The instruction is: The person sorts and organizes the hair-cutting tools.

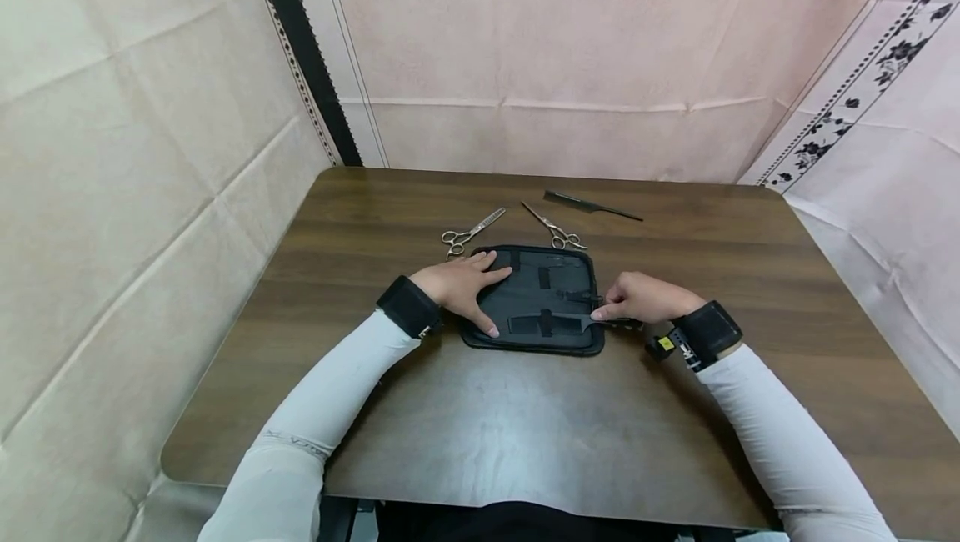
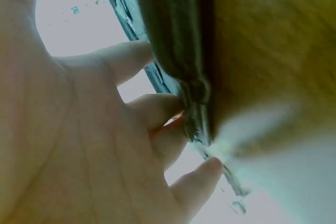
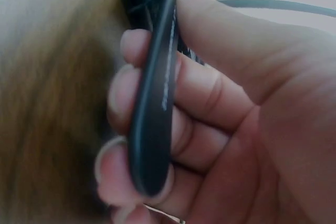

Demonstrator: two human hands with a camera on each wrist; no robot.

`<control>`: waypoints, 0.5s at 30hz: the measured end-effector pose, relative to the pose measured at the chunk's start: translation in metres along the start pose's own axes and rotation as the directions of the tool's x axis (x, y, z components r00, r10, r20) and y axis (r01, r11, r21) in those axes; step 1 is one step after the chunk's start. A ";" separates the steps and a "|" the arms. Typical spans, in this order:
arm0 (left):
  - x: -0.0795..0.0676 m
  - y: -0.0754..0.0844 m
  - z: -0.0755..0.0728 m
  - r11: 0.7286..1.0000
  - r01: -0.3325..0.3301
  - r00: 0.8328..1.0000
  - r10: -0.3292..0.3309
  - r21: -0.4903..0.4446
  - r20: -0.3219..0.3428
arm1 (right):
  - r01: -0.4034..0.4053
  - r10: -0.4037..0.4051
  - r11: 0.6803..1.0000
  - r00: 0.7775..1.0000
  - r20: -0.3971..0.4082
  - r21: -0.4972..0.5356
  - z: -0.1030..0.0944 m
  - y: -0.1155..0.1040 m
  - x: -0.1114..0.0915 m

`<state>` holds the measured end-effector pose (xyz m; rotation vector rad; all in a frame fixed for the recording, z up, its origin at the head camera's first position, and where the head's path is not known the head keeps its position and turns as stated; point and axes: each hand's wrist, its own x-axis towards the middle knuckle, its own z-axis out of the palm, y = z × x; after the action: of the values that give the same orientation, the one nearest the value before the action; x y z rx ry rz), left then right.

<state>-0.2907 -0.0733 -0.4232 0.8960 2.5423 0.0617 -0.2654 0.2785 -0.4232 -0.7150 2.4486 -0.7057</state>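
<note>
A black zip case (image 1: 491, 342) lies unfolded on the table, with elastic loops inside. My left hand (image 1: 463, 285) rests with spread fingers over its left edge; the left wrist view shows these fingers (image 2: 157, 111) against the case's side. At the right edge my right hand (image 1: 637, 298) pinches the handle of a black comb (image 1: 525, 324). The comb's broad end lies in the case beneath an elastic loop. Close up, the smooth dark handle (image 3: 152, 140) carries faint lettering and runs between thumb and curled fingers. Another small dark item (image 1: 579, 297) sits in the case above the comb.
Behind the case lie thinning scissors (image 1: 472, 233), a pair of scissors (image 1: 553, 229) and a black tail comb (image 1: 588, 204). The wooden table (image 1: 315, 275) has cloth-covered walls at its back and sides.
</note>
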 end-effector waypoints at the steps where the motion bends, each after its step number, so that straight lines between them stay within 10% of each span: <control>1: 0.000 -0.001 0.000 1.000 -0.001 1.000 0.001 -0.003 0.002 | 0.002 -0.002 1.000 1.000 -0.005 0.005 -0.001 0.002 -0.001; 15: 0.004 -0.001 0.003 0.999 -0.021 0.999 0.021 -0.029 -0.031 | -0.159 0.159 0.987 0.986 0.040 -0.007 -0.012 0.009 -0.012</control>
<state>-0.2928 -0.0721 -0.4281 0.9171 2.5534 0.1198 -0.2664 0.2964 -0.4155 -0.5231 2.4376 -0.6186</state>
